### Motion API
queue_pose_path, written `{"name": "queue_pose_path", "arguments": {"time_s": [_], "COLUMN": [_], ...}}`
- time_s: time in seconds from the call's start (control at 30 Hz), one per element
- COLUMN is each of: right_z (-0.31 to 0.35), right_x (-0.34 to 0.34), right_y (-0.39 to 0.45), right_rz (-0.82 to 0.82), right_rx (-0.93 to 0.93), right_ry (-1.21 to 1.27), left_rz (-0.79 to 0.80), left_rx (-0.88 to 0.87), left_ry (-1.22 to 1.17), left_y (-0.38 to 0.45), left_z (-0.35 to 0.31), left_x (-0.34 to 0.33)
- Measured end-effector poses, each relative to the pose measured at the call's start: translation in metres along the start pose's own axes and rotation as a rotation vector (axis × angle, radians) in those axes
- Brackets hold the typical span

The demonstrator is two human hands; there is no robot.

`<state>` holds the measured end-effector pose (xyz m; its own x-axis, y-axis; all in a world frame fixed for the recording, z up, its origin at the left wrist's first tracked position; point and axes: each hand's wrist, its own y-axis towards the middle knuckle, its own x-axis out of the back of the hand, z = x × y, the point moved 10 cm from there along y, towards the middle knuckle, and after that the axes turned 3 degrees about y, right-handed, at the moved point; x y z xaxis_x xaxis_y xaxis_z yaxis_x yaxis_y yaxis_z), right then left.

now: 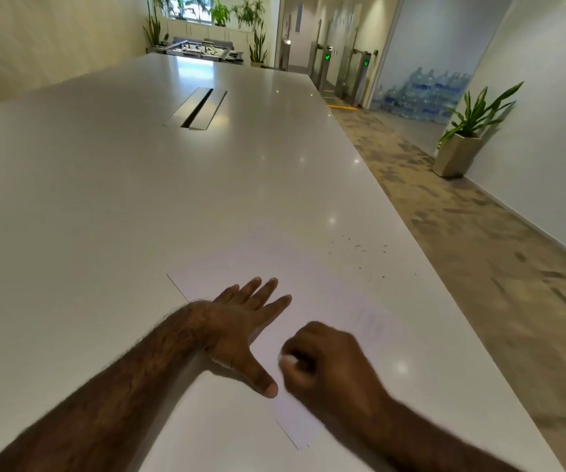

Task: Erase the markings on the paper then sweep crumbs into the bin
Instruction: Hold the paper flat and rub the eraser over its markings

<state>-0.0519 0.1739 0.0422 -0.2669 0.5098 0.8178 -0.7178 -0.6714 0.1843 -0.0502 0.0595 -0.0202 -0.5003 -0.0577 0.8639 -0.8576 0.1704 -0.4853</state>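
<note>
a white rectangular sheet of paper [309, 284] lies flat on a glossy white table [104, 199], long axis running away to the right under both hands. left hand [240, 328] presses it, fingers spread; right hand [326, 362] grips a small white eraser [287, 360]. dark crumbs [360, 248] lie beyond the right hand.

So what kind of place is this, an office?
Most likely an office lobby or shared workspace: a long white table with a cable slot, entry turnstiles with green lights, stacked water bottles and potted plants.
</note>
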Motion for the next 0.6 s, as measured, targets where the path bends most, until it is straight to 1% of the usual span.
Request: {"name": "queue_pose_path", "arguments": {"time_s": [0.03, 0.1, 0.13, 0.17, 0.2, 0.23, 0.27, 0.3, 0.33, 0.37, 0.4, 0.43, 0.47, 0.5, 0.53, 0.6], "right_z": [-0.017, -0.079, -0.093, -0.093, -0.078, -0.056, -0.032, -0.021, -0.025, -0.045, -0.073, -0.09, -0.089, -0.074, -0.048, 0.005], "right_x": [0.012, 0.057, 0.073, 0.076, 0.068, 0.047, 0.023, 0.012, 0.015, 0.029, 0.048, 0.066, 0.078, 0.075, 0.058, 0.006], "right_y": [0.009, 0.042, 0.05, 0.049, 0.043, 0.03, 0.015, 0.007, 0.011, 0.026, 0.043, 0.056, 0.061, 0.058, 0.049, 0.017], "right_rz": [-0.042, -0.246, -0.299, -0.324, -0.315, -0.26, -0.167, -0.103, -0.085, -0.126, -0.199, -0.237, -0.28, -0.288, -0.242, -0.013], "right_rx": [-0.053, -0.251, -0.295, -0.275, -0.227, -0.151, -0.079, -0.023, -0.031, -0.097, -0.195, -0.263, -0.251, -0.183, -0.097, 0.048], "right_ry": [0.008, -0.062, -0.119, -0.137, -0.127, -0.098, -0.069, -0.054, -0.041, -0.047, -0.092, -0.143, -0.174, -0.159, -0.104, 0.044], "left_rz": [-0.001, -0.007, -0.009, -0.007, -0.004, 0.004, 0.003, 0.0, 0.0, -0.008, -0.011, -0.014, -0.012, -0.008, -0.012, -0.004], "left_rx": [0.0, 0.0, 0.002, 0.003, 0.002, 0.0, 0.003, 0.006, 0.006, 0.006, 0.008, 0.005, 0.004, 0.002, 0.006, 0.004], "left_ry": [0.003, 0.01, 0.012, 0.014, 0.018, 0.016, 0.009, 0.004, 0.005, 0.006, 0.013, 0.023, 0.031, 0.032, 0.031, 0.03], "left_y": [0.0, -0.001, -0.001, -0.001, 0.0, 0.001, 0.001, 0.001, 0.0, 0.0, -0.001, -0.001, -0.001, 0.0, 0.001, 0.002], "left_z": [0.0, 0.001, 0.002, 0.002, 0.002, 0.001, 0.001, 0.001, 0.002, 0.003, 0.003, 0.003, 0.002, 0.002, 0.003, 0.002], "left_x": [0.001, 0.002, 0.002, 0.0, 0.0, -0.001, -0.001, 0.0, 0.0, 0.002, 0.002, 0.002, 0.001, -0.001, -0.001, 0.0]}}
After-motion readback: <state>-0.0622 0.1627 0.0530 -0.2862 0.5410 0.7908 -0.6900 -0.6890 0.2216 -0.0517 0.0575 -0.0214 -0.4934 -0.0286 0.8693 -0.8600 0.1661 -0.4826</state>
